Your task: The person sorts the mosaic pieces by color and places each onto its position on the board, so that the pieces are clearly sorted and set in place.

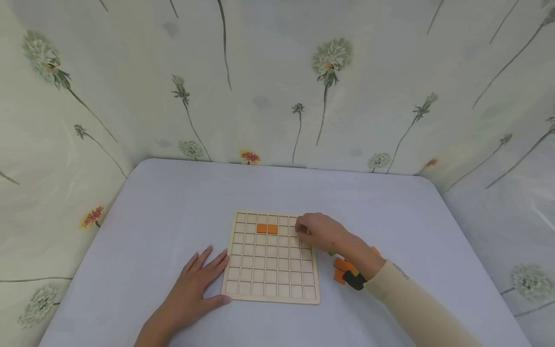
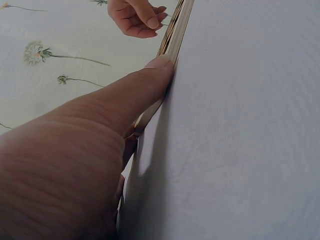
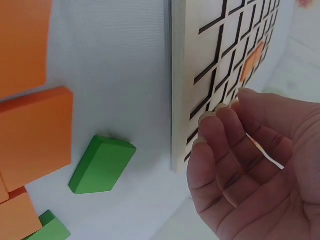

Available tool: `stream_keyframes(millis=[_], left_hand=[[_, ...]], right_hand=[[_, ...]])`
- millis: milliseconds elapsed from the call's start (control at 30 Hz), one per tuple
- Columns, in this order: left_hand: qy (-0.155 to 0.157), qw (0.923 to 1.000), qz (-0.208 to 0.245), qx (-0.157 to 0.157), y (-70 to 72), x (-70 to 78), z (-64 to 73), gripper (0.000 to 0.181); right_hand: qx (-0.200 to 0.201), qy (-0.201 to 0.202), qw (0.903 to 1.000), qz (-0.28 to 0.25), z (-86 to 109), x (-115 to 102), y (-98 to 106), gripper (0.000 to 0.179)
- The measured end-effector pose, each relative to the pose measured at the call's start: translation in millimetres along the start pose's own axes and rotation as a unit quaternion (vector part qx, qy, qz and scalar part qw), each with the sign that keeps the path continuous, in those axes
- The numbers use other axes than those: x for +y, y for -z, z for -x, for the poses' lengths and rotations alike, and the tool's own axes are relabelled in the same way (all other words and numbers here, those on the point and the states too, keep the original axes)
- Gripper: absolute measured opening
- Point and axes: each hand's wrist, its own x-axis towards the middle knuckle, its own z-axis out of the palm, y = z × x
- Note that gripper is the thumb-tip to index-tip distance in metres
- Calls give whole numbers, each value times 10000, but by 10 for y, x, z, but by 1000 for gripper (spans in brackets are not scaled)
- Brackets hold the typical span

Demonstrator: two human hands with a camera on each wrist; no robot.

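Note:
A square wooden grid board [image 1: 272,300] lies flat on the white-covered table. Two orange tiles [image 1: 267,229] sit side by side in its second row from the far edge. My left hand [image 1: 192,284] rests on the table at the board's left side, fingers spread, fingertips and thumb right at the edge. Over the board's far right corner is my right hand [image 1: 318,231], its fingers loosely bent toward the thumb. No tile shows between them. In the right wrist view the thumb and fingertips come close together above the grid.
Right of the board lies a loose group of orange tiles [image 1: 342,263], partly hidden under my right forearm. A green tile [image 3: 102,165] lies between them and the board. A dark green piece [image 1: 354,280] is near my right sleeve. Flower-patterned fabric [image 1: 277,86] rises behind the table.

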Motion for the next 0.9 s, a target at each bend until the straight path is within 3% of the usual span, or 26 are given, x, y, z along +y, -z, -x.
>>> stream_keyframes(millis=[200,500,900], left_hand=[[-70,9999,-18,106,1,8,1,92],[50,9998,41,-209,30,23,-5,92],[-31,9999,84,-74,19,15,-2,92]], right_hand=[[45,67,9999,-90,62,64,-10,5],[14,-95,10000,-24,142,115,2,7],[31,-161,9998,-76,275,196,-13,6]])
